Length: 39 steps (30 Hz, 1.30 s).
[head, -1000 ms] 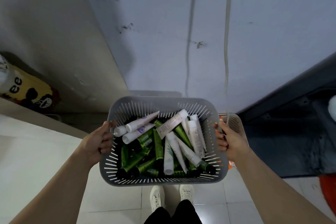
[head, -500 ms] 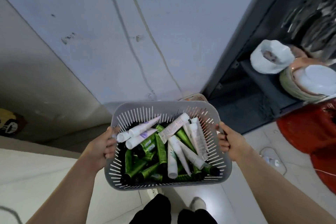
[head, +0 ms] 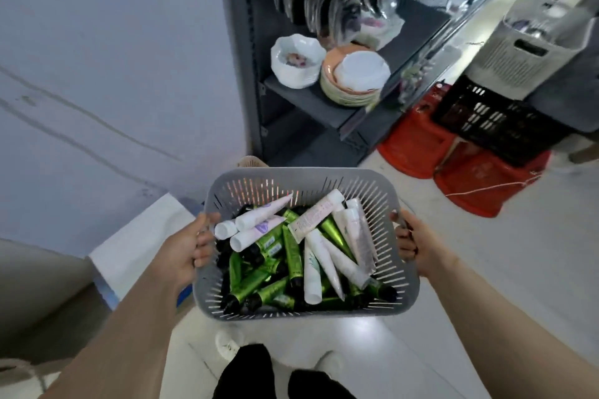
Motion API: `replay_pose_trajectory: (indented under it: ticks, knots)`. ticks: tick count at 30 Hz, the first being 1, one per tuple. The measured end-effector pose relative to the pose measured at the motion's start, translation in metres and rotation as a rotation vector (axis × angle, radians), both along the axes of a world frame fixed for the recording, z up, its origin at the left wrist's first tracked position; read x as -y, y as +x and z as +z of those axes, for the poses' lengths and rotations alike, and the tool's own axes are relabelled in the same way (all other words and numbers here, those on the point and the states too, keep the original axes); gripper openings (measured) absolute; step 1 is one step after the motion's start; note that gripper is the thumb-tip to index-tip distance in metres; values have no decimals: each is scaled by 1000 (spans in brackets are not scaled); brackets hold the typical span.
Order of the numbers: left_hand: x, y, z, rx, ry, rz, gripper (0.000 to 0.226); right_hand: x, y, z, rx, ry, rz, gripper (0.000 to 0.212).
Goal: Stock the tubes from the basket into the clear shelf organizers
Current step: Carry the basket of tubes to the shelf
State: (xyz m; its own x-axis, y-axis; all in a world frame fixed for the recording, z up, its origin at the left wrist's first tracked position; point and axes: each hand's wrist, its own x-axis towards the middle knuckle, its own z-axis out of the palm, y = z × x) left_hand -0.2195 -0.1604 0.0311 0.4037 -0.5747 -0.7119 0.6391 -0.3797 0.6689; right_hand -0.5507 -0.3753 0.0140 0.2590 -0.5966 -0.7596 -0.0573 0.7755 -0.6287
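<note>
A grey slotted basket (head: 382, 197) hangs in front of my waist, carried level. My left hand (head: 186, 248) grips its left rim and my right hand (head: 418, 244) grips its right rim. Inside lie several tubes in a loose heap: white tubes (head: 327, 257) on top toward the middle and right, green tubes with black caps (head: 259, 275) underneath and to the left. No clear shelf organizers are in view.
A dark metal shelf unit (head: 304, 100) stands ahead, holding stacked plates and bowls (head: 355, 78). Red crates (head: 479, 185) and a black crate (head: 492, 123) sit on the floor at right. A white box (head: 139, 243) lies at my left. My feet show below the basket.
My view has swung to the right, from a bare wall to the shelf unit and crates. The basket stays in both hands with the tubes unmoved inside it.
</note>
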Motion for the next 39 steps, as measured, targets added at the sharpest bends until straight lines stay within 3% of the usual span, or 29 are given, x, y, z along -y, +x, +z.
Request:
replay_pose_trajectory:
  ticks: [15,30,39]
  knots:
    - [201,-210,11,-24,-9,-573,31,-2,-268,26,-84,-19,-553,27]
    - [437,-388,26,-57,-30,-1094,28,36,-400,37,-79,-5,-1092,32]
    - [519,-526,38,-18,-41,-1311,30,45,-485,44,-49,-14,-1342,34]
